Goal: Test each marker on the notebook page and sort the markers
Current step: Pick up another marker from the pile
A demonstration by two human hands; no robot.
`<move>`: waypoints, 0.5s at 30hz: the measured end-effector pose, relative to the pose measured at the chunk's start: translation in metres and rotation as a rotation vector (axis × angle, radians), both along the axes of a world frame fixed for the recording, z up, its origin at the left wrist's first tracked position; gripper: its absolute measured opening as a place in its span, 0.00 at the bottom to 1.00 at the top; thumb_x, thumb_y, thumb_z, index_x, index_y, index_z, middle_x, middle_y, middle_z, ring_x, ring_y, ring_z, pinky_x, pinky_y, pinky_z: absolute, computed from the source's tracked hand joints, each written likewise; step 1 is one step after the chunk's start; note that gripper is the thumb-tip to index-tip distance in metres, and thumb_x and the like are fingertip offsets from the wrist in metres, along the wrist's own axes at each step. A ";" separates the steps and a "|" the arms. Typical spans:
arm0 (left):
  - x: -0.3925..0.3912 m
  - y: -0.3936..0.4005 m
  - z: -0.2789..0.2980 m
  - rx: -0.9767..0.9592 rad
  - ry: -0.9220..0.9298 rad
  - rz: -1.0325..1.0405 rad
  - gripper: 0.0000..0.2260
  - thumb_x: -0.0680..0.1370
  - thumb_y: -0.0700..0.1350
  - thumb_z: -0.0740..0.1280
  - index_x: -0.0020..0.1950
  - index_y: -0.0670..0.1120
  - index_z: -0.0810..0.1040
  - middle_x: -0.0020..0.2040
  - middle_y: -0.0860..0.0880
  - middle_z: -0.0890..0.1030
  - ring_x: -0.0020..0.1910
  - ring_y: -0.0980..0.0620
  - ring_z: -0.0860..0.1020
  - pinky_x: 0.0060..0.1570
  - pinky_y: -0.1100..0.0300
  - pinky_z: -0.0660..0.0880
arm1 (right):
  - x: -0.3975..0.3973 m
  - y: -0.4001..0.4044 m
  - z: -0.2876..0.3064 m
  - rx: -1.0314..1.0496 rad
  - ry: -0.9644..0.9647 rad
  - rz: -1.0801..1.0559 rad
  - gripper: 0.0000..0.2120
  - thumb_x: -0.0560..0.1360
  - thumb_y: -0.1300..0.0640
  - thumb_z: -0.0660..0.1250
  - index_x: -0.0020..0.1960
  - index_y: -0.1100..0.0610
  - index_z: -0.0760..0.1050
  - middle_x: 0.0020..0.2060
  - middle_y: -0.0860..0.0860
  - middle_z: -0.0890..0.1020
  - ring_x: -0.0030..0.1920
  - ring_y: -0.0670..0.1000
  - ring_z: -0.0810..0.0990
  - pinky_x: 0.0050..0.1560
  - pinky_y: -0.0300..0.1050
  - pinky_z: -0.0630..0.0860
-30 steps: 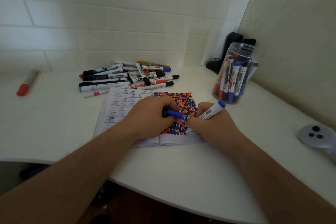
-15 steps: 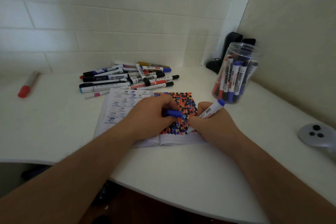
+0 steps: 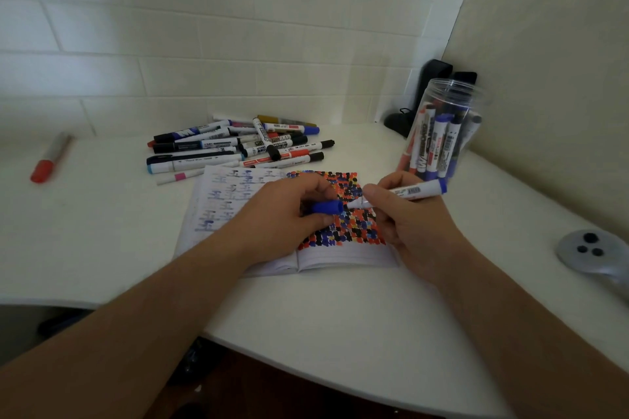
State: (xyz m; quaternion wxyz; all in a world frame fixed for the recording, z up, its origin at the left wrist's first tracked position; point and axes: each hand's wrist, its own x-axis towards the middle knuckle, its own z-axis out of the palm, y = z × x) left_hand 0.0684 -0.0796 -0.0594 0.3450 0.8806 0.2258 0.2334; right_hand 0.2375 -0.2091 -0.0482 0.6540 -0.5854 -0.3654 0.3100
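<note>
Blue marker [image 3: 405, 192], uncapped, lies level above the notebook's [image 3: 340, 257] right page, tip toward the left hand. Right hand [image 3: 405, 214] pinches its barrel near the tip end. Left hand [image 3: 289, 211] has its fingers curled round the blue cap [image 3: 326, 207], open end facing the tip, a small gap between them.

Step in hand, as I judge it: recapping after a test. Right page is dense with red, blue and black dabs; left page carries fainter scribbles.

Next move calls for lining cap and tip on one axis and pressing them together, then carrying the marker to a sorted place. Which place I cannot tell.

Right of the notebook, just beyond the right hand: clear jar [image 3: 439, 143] standing with markers in it, mouth open. Behind the notebook: loose marker pile [image 3: 238, 146], nearest ones touching the page's far edge. Well left of the notebook: lone red-capped marker [image 3: 51, 158].

Room: bare desk [image 3: 102, 231] left and in front of the notebook; desk's curved front edge near the forearms. Walls meet behind the jar, tight there. Grey controller [image 3: 585, 252] far right of the notebook.
</note>
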 end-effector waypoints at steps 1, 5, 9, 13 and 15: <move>0.000 0.000 0.000 0.005 0.004 -0.001 0.12 0.78 0.48 0.75 0.55 0.62 0.75 0.51 0.64 0.79 0.53 0.70 0.76 0.51 0.73 0.70 | 0.000 0.000 -0.001 0.007 -0.018 -0.001 0.09 0.77 0.59 0.73 0.43 0.58 0.74 0.26 0.51 0.73 0.22 0.46 0.67 0.21 0.37 0.66; 0.001 0.000 0.000 0.005 0.000 -0.007 0.13 0.77 0.49 0.75 0.54 0.63 0.75 0.52 0.63 0.80 0.53 0.69 0.77 0.51 0.72 0.71 | -0.001 0.000 -0.004 -0.004 -0.143 0.017 0.13 0.70 0.50 0.76 0.46 0.57 0.78 0.29 0.53 0.77 0.25 0.48 0.70 0.25 0.39 0.69; 0.000 0.000 0.000 0.012 -0.027 0.008 0.12 0.77 0.50 0.75 0.52 0.65 0.75 0.50 0.64 0.82 0.50 0.67 0.79 0.51 0.68 0.73 | -0.002 -0.002 0.000 -0.077 -0.063 0.064 0.16 0.79 0.42 0.66 0.48 0.53 0.85 0.38 0.57 0.85 0.29 0.50 0.74 0.29 0.42 0.68; -0.001 0.001 0.002 -0.003 -0.073 0.016 0.13 0.79 0.50 0.73 0.51 0.69 0.75 0.50 0.65 0.82 0.50 0.67 0.79 0.50 0.70 0.71 | 0.001 -0.002 0.005 -0.125 0.180 0.064 0.21 0.84 0.50 0.55 0.52 0.59 0.85 0.40 0.60 0.85 0.27 0.51 0.71 0.25 0.39 0.64; -0.001 0.001 0.002 -0.016 -0.089 0.025 0.13 0.79 0.50 0.72 0.51 0.69 0.74 0.51 0.67 0.81 0.52 0.67 0.78 0.52 0.70 0.70 | 0.002 0.000 0.004 -0.105 0.111 0.011 0.16 0.83 0.54 0.58 0.52 0.58 0.84 0.37 0.59 0.83 0.25 0.51 0.68 0.23 0.39 0.62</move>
